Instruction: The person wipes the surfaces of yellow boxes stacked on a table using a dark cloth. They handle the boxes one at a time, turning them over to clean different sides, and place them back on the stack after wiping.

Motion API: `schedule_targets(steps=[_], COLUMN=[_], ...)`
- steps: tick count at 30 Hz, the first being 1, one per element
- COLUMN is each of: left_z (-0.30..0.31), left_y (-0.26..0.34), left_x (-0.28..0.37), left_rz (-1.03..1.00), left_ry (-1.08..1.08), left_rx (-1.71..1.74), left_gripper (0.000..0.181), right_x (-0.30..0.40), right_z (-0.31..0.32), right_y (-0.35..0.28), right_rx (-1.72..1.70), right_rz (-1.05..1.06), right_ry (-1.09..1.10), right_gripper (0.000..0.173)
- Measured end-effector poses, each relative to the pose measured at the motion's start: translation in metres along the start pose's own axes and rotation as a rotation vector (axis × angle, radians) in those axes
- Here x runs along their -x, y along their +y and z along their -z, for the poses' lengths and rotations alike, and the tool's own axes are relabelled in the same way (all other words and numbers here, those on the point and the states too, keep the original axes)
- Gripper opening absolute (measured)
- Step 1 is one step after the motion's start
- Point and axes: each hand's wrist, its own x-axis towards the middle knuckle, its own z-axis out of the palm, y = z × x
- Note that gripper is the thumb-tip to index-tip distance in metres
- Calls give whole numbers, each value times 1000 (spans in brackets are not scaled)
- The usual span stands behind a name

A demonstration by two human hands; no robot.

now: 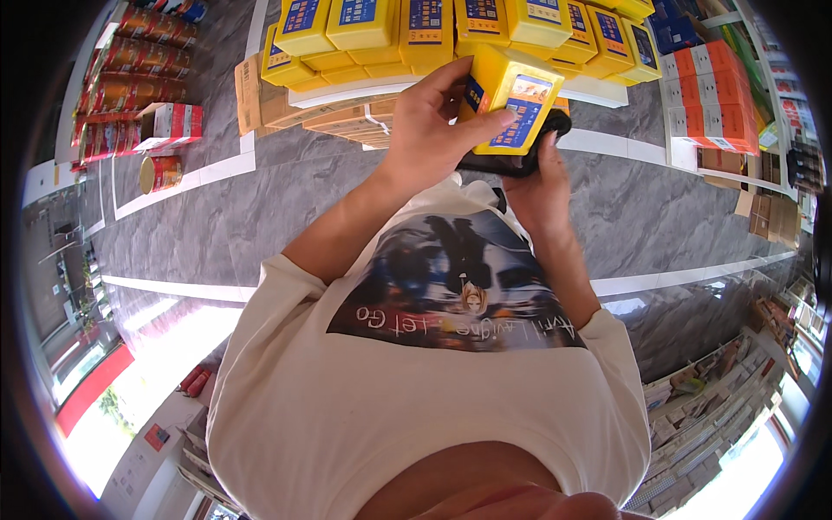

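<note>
My left hand [432, 127] grips a yellow block-shaped package [523, 81] by its side, the thumb lying across its blue printed label. The package is held tilted above the floor, in front of a stack of similar yellow packages [426, 32]. Close under it, my right hand [543, 188] holds a black handheld device [556, 127]. Most of that device is hidden behind the package, so its exact kind cannot be told. The right fingers are partly out of sight behind it.
The yellow stack rests on a white board [354, 93] above cardboard cartons [354, 120]. At left, a shelf holds red-brown canisters [140, 58]; one canister [161, 174] stands on the floor near an open red-and-white carton [170, 127]. Orange-and-white boxes [712, 97] are stacked at right.
</note>
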Motion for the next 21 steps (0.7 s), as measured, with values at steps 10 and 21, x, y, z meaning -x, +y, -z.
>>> schedule_targets(steps=[10, 21], left_z=[12, 9], left_y=[4, 13], left_x=[-8, -16], left_rz=[-59, -61], left_ry=[93, 202], left_rx=[-126, 4], left_gripper=[62, 66], right_x=[-12, -7], right_z=[37, -15], right_y=[-43, -51], right_rx=[383, 804], right_rz=[331, 208], right_ry=[68, -453], right_gripper=[52, 58])
